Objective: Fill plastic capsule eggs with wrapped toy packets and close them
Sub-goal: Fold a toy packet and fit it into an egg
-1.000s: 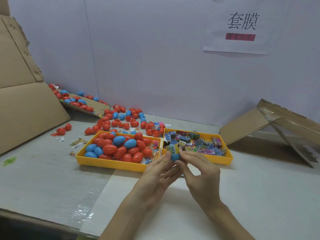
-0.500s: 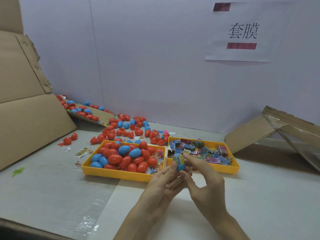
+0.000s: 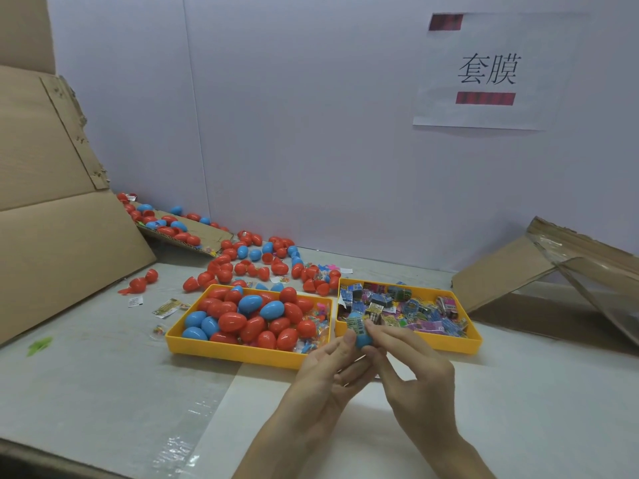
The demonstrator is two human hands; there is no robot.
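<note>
while left hand (image 3: 330, 369) keeps narrow grip on blue egg (image 3: 363, 339), right hand (image 3: 416, 371) seemingly pinches packet (image 3: 354, 323); shell light, slick, stiff: hold near rim.

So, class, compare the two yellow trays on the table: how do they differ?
The left tray holds red and blue eggs; the right tray holds wrapped packets. The left tray's load is smooth and plain-coloured, the right tray's printed and many-coloured. Both are shallow yellow rectangles, side by side.
</note>
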